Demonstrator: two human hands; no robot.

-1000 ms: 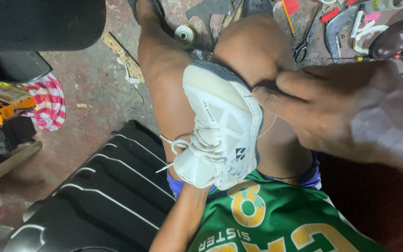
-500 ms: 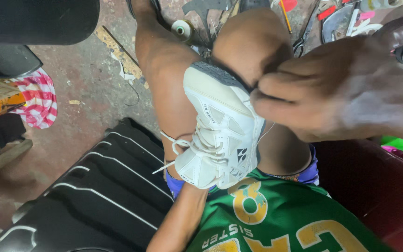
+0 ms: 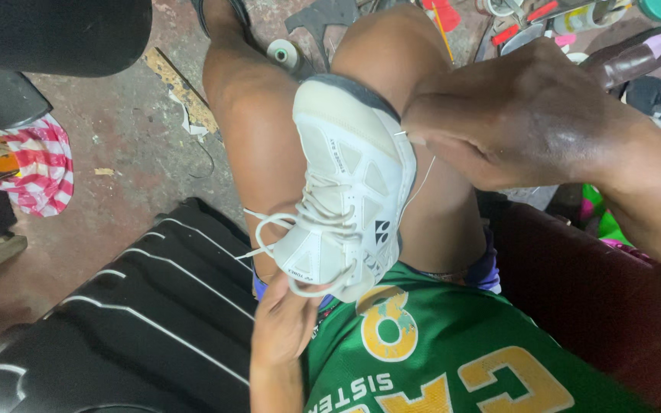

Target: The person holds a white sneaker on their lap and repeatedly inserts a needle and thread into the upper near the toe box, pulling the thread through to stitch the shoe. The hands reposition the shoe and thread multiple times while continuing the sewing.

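- A white sneaker (image 3: 346, 191) lies wedged between the person's bare knees, toe pointing away from the body and laces facing up and to the left.
- The left hand (image 3: 284, 325) sits under the heel end of the sneaker, close to the green jersey (image 3: 437, 359); its grip is cupped against the heel, though the fingers are mostly hidden beneath the sneaker.
- The right hand (image 3: 522, 115) presses against the side of the sneaker near the toe, its grip pinched tight on a thin needle (image 3: 401, 134) at the edge of the sole.
- A pale thread (image 3: 422, 180) runs from that pinch down along the sneaker's side.
- A black padded seat with white lines (image 3: 109, 321) lies at the lower left.
- A red-and-white striped cloth (image 3: 40, 172) rests on the floor (image 3: 131, 153) to the left.
- A spool of thread (image 3: 282, 52) stands on the floor beyond the knees.
- Tools and scraps are scattered at the top right, too jumbled to tell apart.
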